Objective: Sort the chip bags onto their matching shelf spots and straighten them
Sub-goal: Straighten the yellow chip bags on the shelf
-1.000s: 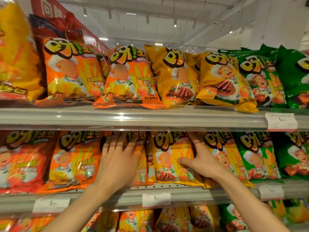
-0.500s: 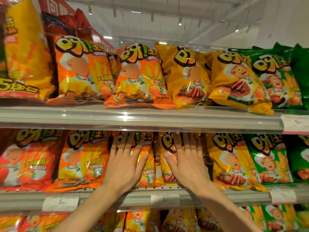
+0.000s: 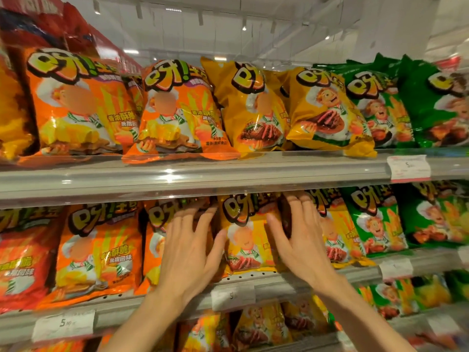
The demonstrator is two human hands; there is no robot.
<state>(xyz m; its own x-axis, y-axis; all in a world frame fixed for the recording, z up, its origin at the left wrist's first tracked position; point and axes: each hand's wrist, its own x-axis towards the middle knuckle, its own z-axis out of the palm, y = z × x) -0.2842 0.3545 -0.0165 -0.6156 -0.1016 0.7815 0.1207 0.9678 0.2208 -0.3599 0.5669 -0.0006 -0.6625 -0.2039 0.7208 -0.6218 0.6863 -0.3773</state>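
On the middle shelf (image 3: 269,282) chip bags stand in a row. My left hand (image 3: 190,252) lies flat, fingers spread, on an orange bag (image 3: 156,224). Right of it stands a yellow bag (image 3: 243,240) with a steak picture. My right hand (image 3: 300,242) rests against that bag's right edge, thumb on its front and fingertips over the dark gap before the neighbouring yellow bag (image 3: 335,232). Neither hand lifts a bag.
Further orange (image 3: 99,250) and red bags (image 3: 20,262) stand to the left, green bags (image 3: 373,224) to the right. The upper shelf (image 3: 177,184) carries orange, yellow and green bags, some leaning. White price tags (image 3: 408,167) hang on the shelf rails. More bags (image 3: 258,329) fill the shelf below.
My right hand moved right, off the yellow bag's front to its right edge. My left hand stays on the orange bag. The view shifted slightly leftward.
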